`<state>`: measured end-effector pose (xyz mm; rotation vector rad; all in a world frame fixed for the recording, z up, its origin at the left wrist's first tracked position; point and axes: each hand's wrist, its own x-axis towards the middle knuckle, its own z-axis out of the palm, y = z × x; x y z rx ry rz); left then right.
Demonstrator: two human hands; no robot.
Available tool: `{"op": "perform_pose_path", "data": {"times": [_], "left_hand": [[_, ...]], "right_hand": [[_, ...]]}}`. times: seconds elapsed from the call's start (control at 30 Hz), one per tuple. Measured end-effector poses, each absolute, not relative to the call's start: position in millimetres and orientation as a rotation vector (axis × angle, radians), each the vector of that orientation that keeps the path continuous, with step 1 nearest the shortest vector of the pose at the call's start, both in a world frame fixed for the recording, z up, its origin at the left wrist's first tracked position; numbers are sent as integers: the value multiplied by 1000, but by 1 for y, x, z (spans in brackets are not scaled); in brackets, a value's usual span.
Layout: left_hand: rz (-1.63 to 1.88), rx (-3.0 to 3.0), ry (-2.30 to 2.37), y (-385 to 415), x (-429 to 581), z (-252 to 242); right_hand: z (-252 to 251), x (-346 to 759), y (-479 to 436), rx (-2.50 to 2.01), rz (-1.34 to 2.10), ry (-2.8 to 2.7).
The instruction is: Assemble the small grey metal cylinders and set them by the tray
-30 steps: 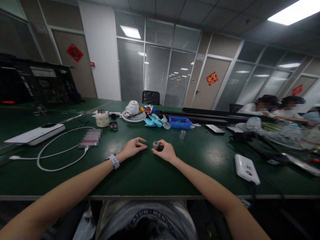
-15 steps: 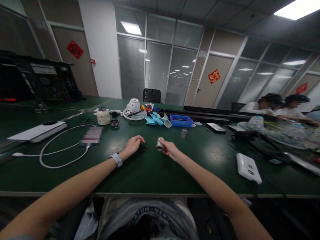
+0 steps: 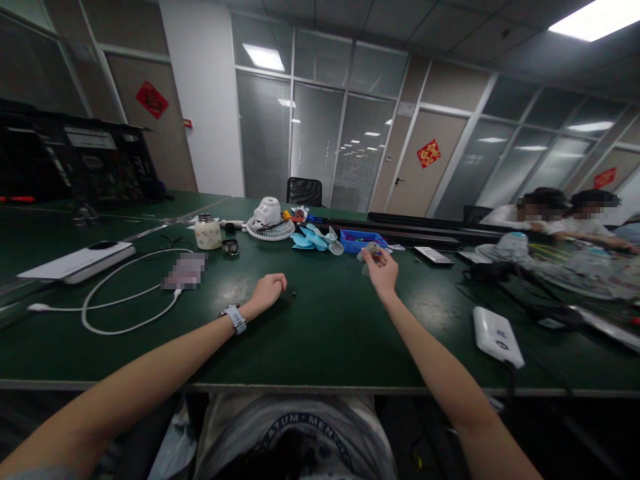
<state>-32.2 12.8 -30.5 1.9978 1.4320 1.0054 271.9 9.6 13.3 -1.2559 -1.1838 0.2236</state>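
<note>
My right hand (image 3: 384, 268) is just in front of the blue tray, its fingers closed round a small silvery metal cylinder (image 3: 371, 247) that is smeared by motion. A second cylinder that stood at this spot cannot be told apart from the blur. On the left, my left hand (image 3: 270, 291) rests on the green table (image 3: 320, 347) with curled fingers; whether they hold anything is hidden. A tiny dark piece (image 3: 294, 294) lies just right of its fingertips.
Behind the hands are light-blue fan blades (image 3: 315, 239), a blue tray (image 3: 353, 243) of small parts and a white fan body (image 3: 269, 217). At left are a patterned jar (image 3: 207, 233) and a white cable (image 3: 84, 313). A white power bank (image 3: 497, 337) lies right. Two people sit far right.
My right hand has moved right and away from me with the cylinder, to where another cylinder stood. My left hand stays in place, its fingers curled in more.
</note>
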Motion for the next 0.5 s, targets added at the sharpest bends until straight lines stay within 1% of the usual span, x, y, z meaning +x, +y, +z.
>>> {"op": "perform_pose_path", "data": {"times": [0.1,0.17,0.3,0.5], "left_hand": [[991,2014,1443,13,-32,-30],[977,2025,1452,12,-32,-30],[945,2050,1479,9,-30,-27],[901,2072,1503,7,-28,-23]], "right_hand": [[11,323,22,-1487,-33,-1100],[3,349,26,-1639,-99,-1077],[-15,370,33,-1856,-24,-1106],[-31,372,45,-1905,80,-1196]]}}
